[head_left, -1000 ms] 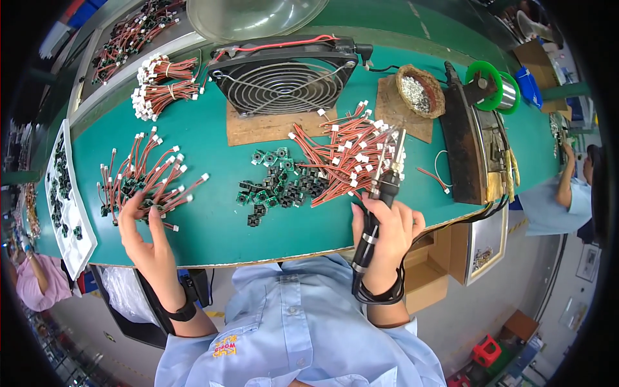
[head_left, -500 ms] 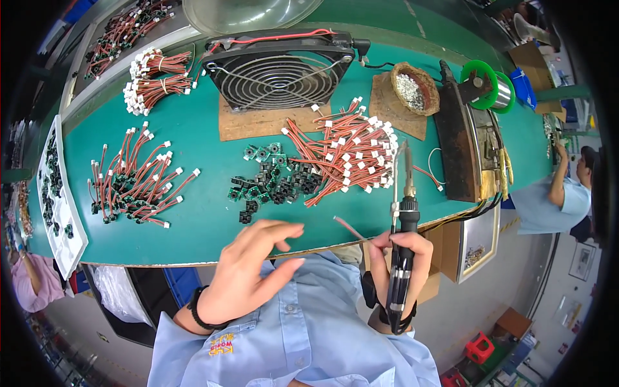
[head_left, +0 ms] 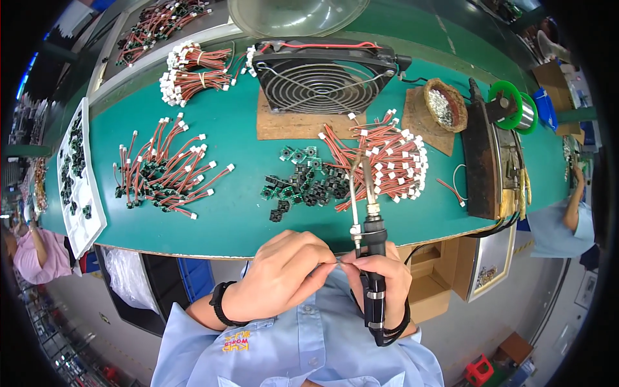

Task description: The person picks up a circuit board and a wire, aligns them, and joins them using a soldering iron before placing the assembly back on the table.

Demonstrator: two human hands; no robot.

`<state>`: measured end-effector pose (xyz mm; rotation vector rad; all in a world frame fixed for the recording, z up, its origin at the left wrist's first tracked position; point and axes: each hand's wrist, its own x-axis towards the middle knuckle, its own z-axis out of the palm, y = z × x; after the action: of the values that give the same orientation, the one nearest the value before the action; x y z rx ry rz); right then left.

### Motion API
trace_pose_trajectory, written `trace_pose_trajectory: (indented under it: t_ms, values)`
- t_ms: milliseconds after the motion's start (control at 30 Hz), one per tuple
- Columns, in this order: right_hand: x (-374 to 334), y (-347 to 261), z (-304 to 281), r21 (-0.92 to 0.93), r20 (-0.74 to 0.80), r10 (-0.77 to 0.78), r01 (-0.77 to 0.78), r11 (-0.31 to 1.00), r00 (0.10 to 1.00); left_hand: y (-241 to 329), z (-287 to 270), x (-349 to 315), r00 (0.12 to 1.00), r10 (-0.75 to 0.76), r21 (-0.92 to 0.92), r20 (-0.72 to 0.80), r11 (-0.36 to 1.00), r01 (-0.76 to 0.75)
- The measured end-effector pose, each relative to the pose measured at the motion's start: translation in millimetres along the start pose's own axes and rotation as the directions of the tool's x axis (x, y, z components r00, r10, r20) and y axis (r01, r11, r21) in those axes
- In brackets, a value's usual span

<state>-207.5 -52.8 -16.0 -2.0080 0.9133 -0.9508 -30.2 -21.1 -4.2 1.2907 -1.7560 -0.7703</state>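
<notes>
before a lettered shirt [head_left: 280, 348], left fingers [head_left: 308, 259] pinched; right fingers [head_left: 395, 278] grip a soldering iron [head_left: 374, 237]

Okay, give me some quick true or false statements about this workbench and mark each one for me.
1. The right hand holds a black-handled soldering tool. True.
2. The fan stands left of the spool. True.
3. A hand is touching the fan. False: the left hand is close to the right hand, away from the fan.
4. The pile of small circuit boards lies left of the pile of red wires. True.
5. The spool's sides are red. False: they are green.
</notes>
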Motion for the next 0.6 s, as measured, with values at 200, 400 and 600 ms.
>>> trace_pose_trajectory:
  t_ms: [200, 400, 600]
  values:
    - [5.3, -0.5, 4.0, -0.046, 0.011, -0.046, 0.047, 0.998, 0.999, -3.8, -0.9, -4.9, 1.000, 0.002, 0.059, -0.007, 0.998, -0.002]
    - [7.9, 1.4, 3.9, -0.137, -0.020, -0.044, 0.041, 0.990, 0.999, -10.7, -13.3, -9.3, 0.989, -0.125, 0.177, -0.075, 0.975, 0.137]
    - [3.4, 10.1, 4.3, 0.036, -0.177, 0.062, -0.056, 0.998, 0.982, -22.5, -16.6, -10.9, 0.913, -0.290, 0.406, -0.287, 0.826, 0.391]
